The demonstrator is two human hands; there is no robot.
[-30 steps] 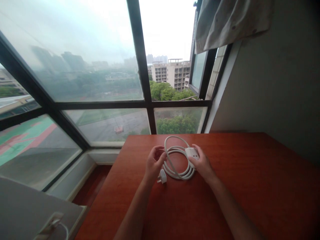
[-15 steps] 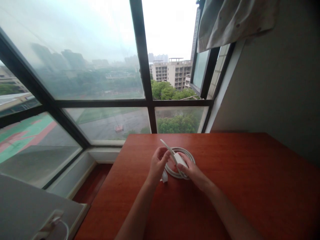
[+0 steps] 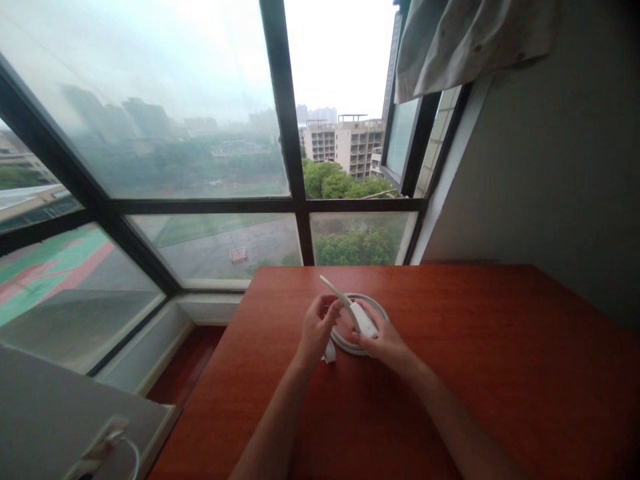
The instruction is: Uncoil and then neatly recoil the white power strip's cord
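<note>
A white cable [image 3: 384,308] lies in a loose coil on the reddish-brown table, and part of it is raised between my hands. My left hand [image 3: 318,325] is closed on the cable, pinching it with thumb and fingertips at the coil's left side. From there a short loop of cable sticks up and away to the upper left. My right hand [image 3: 384,339] grips a white oblong block [image 3: 364,320] joined to the cable, tilted above the coil. Below my left hand a small white end piece [image 3: 329,352], perhaps a plug, rests on the table, partly hidden.
The wooden table [image 3: 480,373] reaches to the window [image 3: 210,253] and the grey wall [image 3: 540,173] on the right. At lower left, a wall outlet [image 3: 103,443] has a white cord plugged in. A curtain [image 3: 465,47] hangs at upper right.
In my right hand the white block has turned slightly, showing more of its face and near end, and its fingers have shifted a little. My left hand has hardly moved.
</note>
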